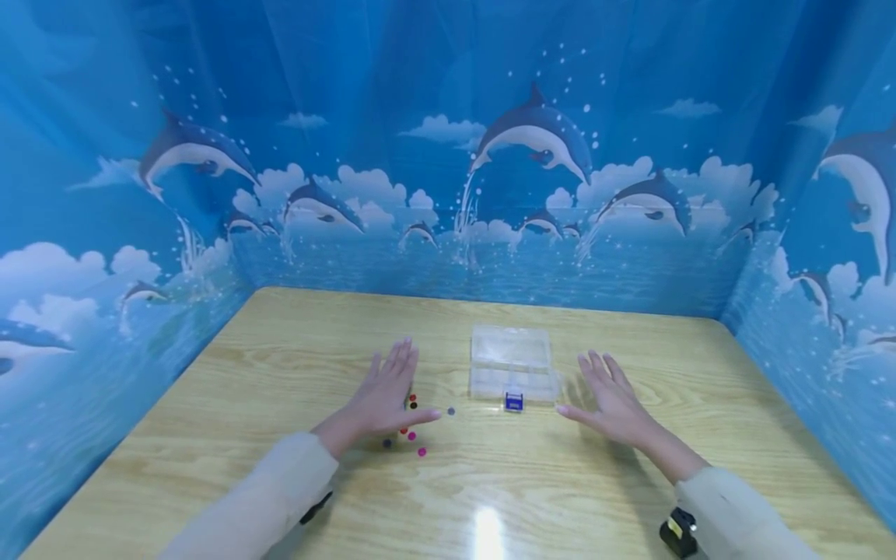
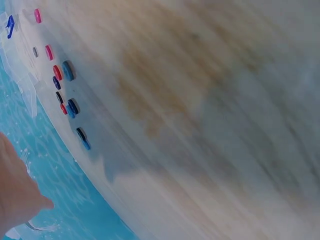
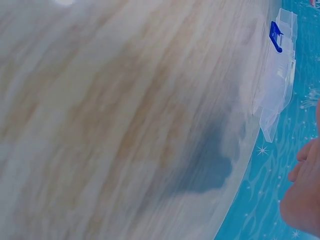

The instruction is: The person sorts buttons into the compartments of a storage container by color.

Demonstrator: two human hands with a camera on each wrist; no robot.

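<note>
In the head view my left hand (image 1: 381, 400) is held above the table with fingers straight and spread, over a group of small coloured discs; a pink disc (image 1: 422, 452) and a grey one (image 1: 451, 411) lie by its thumb. My right hand (image 1: 612, 404), fingers also spread, hovers right of a clear plastic box (image 1: 514, 384) with its lid raised and a blue latch (image 1: 514, 401) in front. Neither hand holds anything. The left wrist view shows several red, pink, blue and black discs, among them a teal one (image 2: 68, 71), and part of my left hand (image 2: 19, 192).
The wooden table (image 1: 560, 498) carries the box near its middle. Blue curtains (image 1: 392, 93) with dolphins and clouds stand along the back and both sides. Dark straps show at both wrists. In the right wrist view the box (image 3: 276, 80) lies near the table's edge.
</note>
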